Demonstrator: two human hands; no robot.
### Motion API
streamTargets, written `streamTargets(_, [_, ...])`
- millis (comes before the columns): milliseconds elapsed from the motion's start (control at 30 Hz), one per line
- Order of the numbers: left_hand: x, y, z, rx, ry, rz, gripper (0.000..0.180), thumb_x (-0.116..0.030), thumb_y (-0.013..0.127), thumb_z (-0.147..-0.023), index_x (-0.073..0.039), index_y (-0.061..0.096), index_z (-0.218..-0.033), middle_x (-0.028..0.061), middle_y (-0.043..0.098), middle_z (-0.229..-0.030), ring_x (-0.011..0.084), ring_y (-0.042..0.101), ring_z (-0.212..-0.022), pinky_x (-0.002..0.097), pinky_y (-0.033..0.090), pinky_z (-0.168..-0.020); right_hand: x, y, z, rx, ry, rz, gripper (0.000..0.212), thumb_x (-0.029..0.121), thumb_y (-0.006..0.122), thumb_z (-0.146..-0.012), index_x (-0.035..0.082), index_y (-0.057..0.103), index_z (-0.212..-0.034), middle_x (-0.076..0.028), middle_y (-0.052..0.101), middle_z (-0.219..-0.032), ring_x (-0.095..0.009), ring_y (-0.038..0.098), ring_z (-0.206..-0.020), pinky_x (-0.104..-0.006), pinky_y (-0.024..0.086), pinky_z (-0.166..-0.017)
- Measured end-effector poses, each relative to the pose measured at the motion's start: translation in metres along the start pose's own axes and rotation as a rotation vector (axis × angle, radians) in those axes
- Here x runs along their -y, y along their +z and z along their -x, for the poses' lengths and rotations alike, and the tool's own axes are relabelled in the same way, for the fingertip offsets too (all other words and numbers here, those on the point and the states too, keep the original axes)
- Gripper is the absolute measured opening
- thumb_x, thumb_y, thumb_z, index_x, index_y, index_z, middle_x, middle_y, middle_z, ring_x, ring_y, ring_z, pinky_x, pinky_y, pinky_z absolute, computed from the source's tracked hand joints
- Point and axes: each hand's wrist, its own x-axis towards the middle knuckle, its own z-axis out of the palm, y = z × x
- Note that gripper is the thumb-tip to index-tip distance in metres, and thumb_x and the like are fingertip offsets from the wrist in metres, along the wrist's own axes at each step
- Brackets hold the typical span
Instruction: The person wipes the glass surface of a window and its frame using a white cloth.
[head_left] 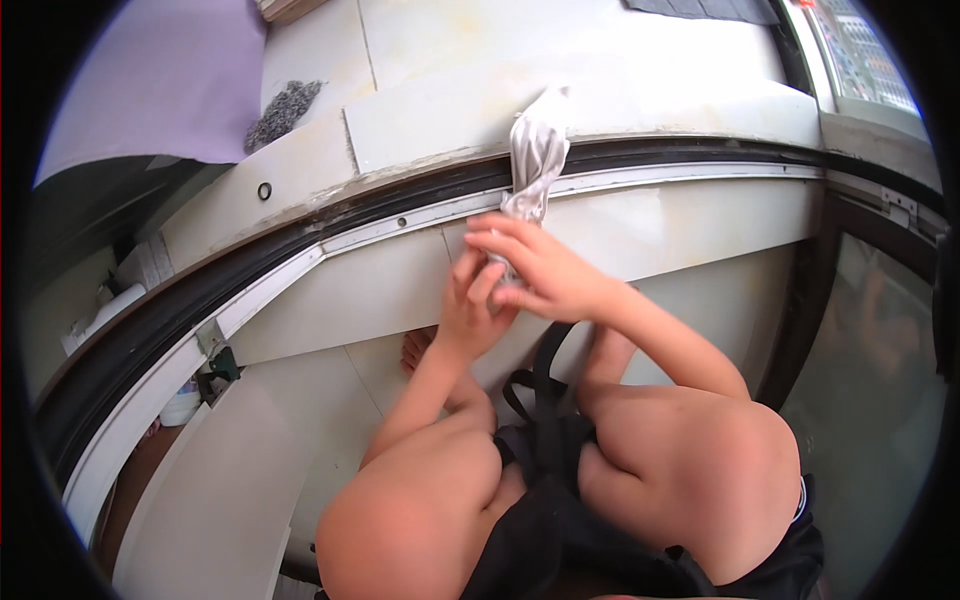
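Observation:
A whitish, wrinkled cloth [540, 150] lies lengthwise across the dark sliding-door track, its far end bunched on the pale sill beyond. The near end narrows into my two hands, which meet just on this side of the white rail. My left hand [478, 308] is closed around this end, fingers curled. From the right, my right hand [545, 268] reaches over, its bent fingers and thumb around the cloth beside the left fingers. A small bit of white fabric shows between the hands; the rest of the held part is hidden.
The dark track [400, 193] and white rail [370, 233] curve across the view. Beyond them lie a black ring [264, 190] and a grey fuzzy clump [284, 115], near a purple panel [165, 80]. A dark-framed glass panel [865, 400] stands right. Black straps [545, 390] hang between my bent legs.

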Motion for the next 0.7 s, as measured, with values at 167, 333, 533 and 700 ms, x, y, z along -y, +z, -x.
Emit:
streamTargets(167, [-0.01, 0.005, 0.031, 0.38, -0.007, -0.078, 0.03, -0.014, 0.065, -0.069, -0.012, 0.051, -0.096, 0.0047, 0.052, -0.1, 0.0206, 0.052, -0.086, 0.0344, 0.039, -0.076, -0.014, 0.025, 0.084, 0.084, 0.082, 0.153, 0.056, 0.023, 0.061, -0.079, 0.007, 0.041, -0.128, -0.013, 0.037, -0.134, -0.031, 0.035, -0.124, -0.0452, 0.028, -0.101])
streamTargets(333, [-0.031, 0.025, -0.006, 0.469, 0.049, -0.222, 0.036, -0.017, 0.061, -0.07, -0.021, 0.055, -0.106, 0.0025, 0.05, -0.114, 0.0172, 0.047, -0.102, 0.0343, 0.034, -0.084, -0.012, 0.014, 0.101, -0.236, 0.381, 0.621, 0.058, 0.025, 0.066, -0.071, 0.021, 0.047, -0.126, -0.009, 0.038, -0.135, -0.027, 0.034, -0.125, -0.0557, 0.01, -0.104])
streamTargets(533, [-0.028, 0.075, -0.051, 0.667, 0.225, -0.259, 0.049, -0.029, 0.062, -0.071, -0.025, 0.05, -0.119, 0.0059, 0.037, -0.134, 0.0216, 0.029, -0.127, 0.0494, 0.019, -0.101, -0.045, -0.039, 0.118, -0.257, 0.486, 0.919, 0.065, 0.033, 0.065, -0.069, 0.018, 0.044, -0.129, -0.007, 0.037, -0.136, -0.028, 0.032, -0.127, -0.0587, -0.001, -0.103])
streamTargets(700, [-0.035, 0.093, -0.067, 0.662, 0.256, -0.132, 0.047, -0.033, 0.064, -0.07, -0.021, 0.05, -0.114, 0.0063, 0.041, -0.129, 0.0215, 0.032, -0.124, 0.051, 0.02, -0.099, -0.057, -0.05, 0.13, -0.37, 0.449, 1.025, 0.056, 0.037, 0.055, -0.079, 0.014, 0.043, -0.129, -0.008, 0.036, -0.136, -0.031, 0.029, -0.128, -0.0573, -0.001, -0.104])
